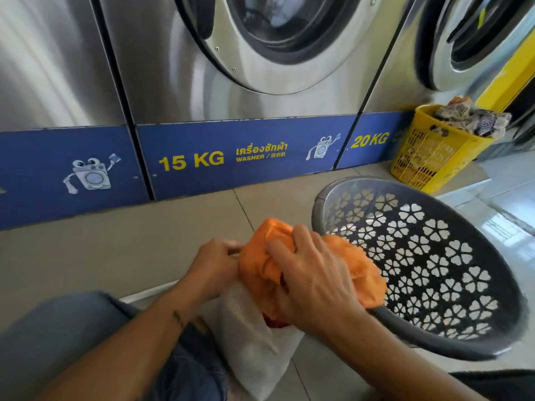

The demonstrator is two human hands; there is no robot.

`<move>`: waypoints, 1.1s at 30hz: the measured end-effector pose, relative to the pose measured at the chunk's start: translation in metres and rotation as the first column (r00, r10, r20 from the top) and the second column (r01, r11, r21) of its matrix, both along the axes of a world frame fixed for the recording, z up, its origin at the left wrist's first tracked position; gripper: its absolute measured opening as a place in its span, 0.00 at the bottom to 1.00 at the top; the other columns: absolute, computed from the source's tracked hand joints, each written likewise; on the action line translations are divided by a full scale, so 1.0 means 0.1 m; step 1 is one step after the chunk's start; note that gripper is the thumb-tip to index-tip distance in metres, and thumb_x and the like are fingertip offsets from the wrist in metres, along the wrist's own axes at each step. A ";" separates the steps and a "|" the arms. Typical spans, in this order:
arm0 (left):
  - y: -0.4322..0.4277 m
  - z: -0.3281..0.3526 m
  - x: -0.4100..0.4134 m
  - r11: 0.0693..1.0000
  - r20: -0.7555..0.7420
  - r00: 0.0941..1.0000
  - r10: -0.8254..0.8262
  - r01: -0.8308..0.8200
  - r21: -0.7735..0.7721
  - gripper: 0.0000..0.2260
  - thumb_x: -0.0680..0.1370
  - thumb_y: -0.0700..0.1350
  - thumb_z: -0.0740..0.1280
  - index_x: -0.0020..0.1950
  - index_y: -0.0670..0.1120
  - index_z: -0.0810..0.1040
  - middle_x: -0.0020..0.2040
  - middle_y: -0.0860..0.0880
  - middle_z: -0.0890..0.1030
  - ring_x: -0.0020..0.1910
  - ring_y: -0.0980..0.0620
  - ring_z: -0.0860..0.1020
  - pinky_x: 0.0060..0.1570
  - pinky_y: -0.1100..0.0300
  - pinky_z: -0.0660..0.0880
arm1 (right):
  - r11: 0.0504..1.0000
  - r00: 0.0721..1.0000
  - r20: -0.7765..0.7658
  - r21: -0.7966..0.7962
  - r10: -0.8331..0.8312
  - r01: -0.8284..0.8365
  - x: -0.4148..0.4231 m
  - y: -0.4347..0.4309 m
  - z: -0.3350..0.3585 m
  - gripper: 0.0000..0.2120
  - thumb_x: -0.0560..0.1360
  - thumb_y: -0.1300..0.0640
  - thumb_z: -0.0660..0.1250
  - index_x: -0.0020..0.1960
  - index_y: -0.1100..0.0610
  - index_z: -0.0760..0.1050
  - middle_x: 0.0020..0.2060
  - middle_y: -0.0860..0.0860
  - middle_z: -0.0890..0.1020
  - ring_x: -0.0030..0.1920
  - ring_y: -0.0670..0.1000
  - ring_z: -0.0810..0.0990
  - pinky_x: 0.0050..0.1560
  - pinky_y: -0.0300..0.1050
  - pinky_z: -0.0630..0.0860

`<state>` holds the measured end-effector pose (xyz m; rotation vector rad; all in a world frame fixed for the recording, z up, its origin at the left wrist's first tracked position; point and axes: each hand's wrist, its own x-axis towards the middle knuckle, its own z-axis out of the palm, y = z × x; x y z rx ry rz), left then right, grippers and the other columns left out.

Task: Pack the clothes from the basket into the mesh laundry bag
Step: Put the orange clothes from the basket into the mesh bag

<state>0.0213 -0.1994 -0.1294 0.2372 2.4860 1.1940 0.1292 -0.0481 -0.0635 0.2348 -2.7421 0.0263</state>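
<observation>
An orange garment (356, 270) is bunched at the mouth of the white mesh laundry bag (254, 345), which lies on the floor between my knees. My right hand (312, 282) grips the orange cloth from above. My left hand (215, 267) pinches the bag's rim beside the garment. Something red shows inside the bag under my right hand. The grey basket (474, 238) with flower-shaped holes lies tipped to the right, and its visible inside holds no clothes.
Steel washing machines (231, 91) with a blue base strip marked 15 KG and 20 KG stand close ahead. A yellow basket (434, 157) heaped with patterned clothes stands at the back right. My jeans-clad knee (66, 337) is at the lower left on the beige tiled floor.
</observation>
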 end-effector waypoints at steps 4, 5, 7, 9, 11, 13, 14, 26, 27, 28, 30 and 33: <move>-0.12 0.00 -0.02 0.996 -0.011 0.998 0.061 -0.061 -0.072 0.19 0.75 0.40 0.67 0.65 0.50 0.80 0.65 0.49 0.80 0.65 0.48 0.76 0.66 0.56 0.70 | 0.985 0.956 0.293 -0.171 0.020 0.032 -0.11 -0.06 -0.89 0.31 0.71 0.47 0.68 0.73 0.46 0.66 0.67 0.50 0.74 0.64 0.55 0.76 0.58 0.53 0.75; -0.13 0.00 -0.02 0.995 -0.024 0.998 0.060 -0.062 -0.076 0.18 0.75 0.40 0.66 0.64 0.51 0.81 0.65 0.49 0.80 0.65 0.48 0.76 0.66 0.56 0.71 | 0.968 0.950 0.303 -0.250 0.078 0.001 -0.13 -0.07 -1.04 0.31 0.73 0.47 0.66 0.76 0.46 0.65 0.73 0.48 0.72 0.72 0.53 0.71 0.71 0.54 0.66; -0.16 -0.01 0.00 0.996 -0.057 0.997 0.042 -0.046 -0.079 0.17 0.75 0.42 0.67 0.62 0.51 0.82 0.63 0.49 0.81 0.63 0.48 0.78 0.65 0.55 0.73 | 0.930 0.930 0.311 -0.361 0.195 -0.075 -0.17 -0.12 -1.22 0.29 0.74 0.49 0.63 0.75 0.45 0.67 0.75 0.46 0.71 0.76 0.48 0.66 0.78 0.50 0.58; -0.16 -0.02 0.02 0.996 -0.067 0.998 0.006 -0.011 -0.088 0.15 0.76 0.42 0.67 0.62 0.51 0.82 0.62 0.50 0.82 0.60 0.49 0.79 0.62 0.55 0.74 | 0.968 0.896 0.393 -0.213 0.206 -0.129 -0.18 -0.19 -1.33 0.25 0.73 0.50 0.64 0.70 0.45 0.71 0.69 0.45 0.76 0.71 0.50 0.70 0.75 0.55 0.63; -0.13 -0.04 0.03 0.995 -0.071 0.997 -0.031 0.024 -0.096 0.14 0.77 0.41 0.67 0.61 0.52 0.83 0.60 0.51 0.82 0.58 0.50 0.79 0.58 0.58 0.75 | 0.997 0.792 0.605 -0.051 0.083 -0.065 -0.18 -0.23 -1.44 0.31 0.73 0.49 0.68 0.75 0.46 0.65 0.72 0.47 0.72 0.73 0.55 0.67 0.74 0.63 0.61; -0.09 -0.06 0.05 0.992 -0.097 0.993 -0.062 0.051 -0.113 0.14 0.77 0.40 0.66 0.60 0.53 0.83 0.60 0.51 0.82 0.58 0.50 0.79 0.57 0.59 0.75 | 1.000 0.655 0.756 -0.013 0.000 0.015 -0.21 -0.21 -1.53 0.37 0.75 0.48 0.69 0.80 0.47 0.57 0.77 0.50 0.65 0.77 0.58 0.61 0.73 0.69 0.56; -0.07 -0.06 0.05 0.991 -0.110 0.992 -0.068 0.054 -0.126 0.14 0.77 0.40 0.66 0.60 0.53 0.83 0.60 0.51 0.82 0.59 0.50 0.79 0.57 0.59 0.74 | 1.000 0.624 0.782 -0.016 -0.001 0.023 -0.25 -0.21 -1.51 0.37 0.75 0.47 0.68 0.80 0.47 0.57 0.78 0.50 0.64 0.77 0.59 0.60 0.73 0.70 0.56; 0.00 -0.08 -0.04 0.951 -0.077 0.984 -0.163 0.135 -0.279 0.15 0.77 0.47 0.67 0.64 0.53 0.80 0.57 0.49 0.83 0.54 0.48 0.80 0.55 0.50 0.78 | 0.567 0.641 0.763 -0.494 -0.080 0.659 -0.44 0.36 -1.31 0.46 0.66 0.54 0.70 0.80 0.40 0.55 0.76 0.56 0.64 0.75 0.60 0.65 0.74 0.54 0.65; 0.00 -0.10 -0.04 0.936 -0.041 0.981 -0.189 0.167 -0.309 0.17 0.76 0.46 0.67 0.65 0.53 0.79 0.57 0.48 0.82 0.54 0.47 0.80 0.55 0.49 0.78 | 0.447 0.565 0.825 -0.508 0.007 0.736 -0.40 0.38 -1.41 0.46 0.65 0.53 0.73 0.79 0.38 0.56 0.76 0.56 0.65 0.74 0.61 0.67 0.74 0.57 0.66; 0.01 -0.12 -0.04 0.919 -0.011 0.976 -0.219 0.202 -0.337 0.18 0.76 0.45 0.66 0.66 0.54 0.78 0.57 0.48 0.81 0.54 0.46 0.80 0.55 0.49 0.78 | 0.306 0.537 0.839 -0.535 0.088 0.787 -0.35 0.40 -1.51 0.42 0.65 0.54 0.75 0.75 0.39 0.63 0.72 0.55 0.71 0.69 0.60 0.73 0.70 0.60 0.72; 0.03 -0.16 -0.02 0.890 0.029 0.965 -0.262 0.253 -0.378 0.20 0.74 0.44 0.66 0.67 0.55 0.77 0.59 0.47 0.80 0.54 0.45 0.79 0.55 0.50 0.78 | 0.216 0.591 0.803 -0.592 0.077 0.777 -0.26 0.39 -1.64 0.25 0.65 0.59 0.73 0.60 0.44 0.76 0.57 0.54 0.81 0.55 0.57 0.80 0.57 0.61 0.81; 0.02 -0.22 -0.03 0.888 -0.009 0.967 -0.255 0.230 -0.398 0.14 0.75 0.46 0.67 0.60 0.52 0.82 0.54 0.47 0.82 0.50 0.46 0.81 0.51 0.52 0.79 | 0.347 0.703 0.706 -0.640 -0.087 0.685 -0.25 0.30 -1.57 0.13 0.69 0.64 0.66 0.47 0.49 0.77 0.42 0.53 0.80 0.43 0.53 0.80 0.50 0.57 0.80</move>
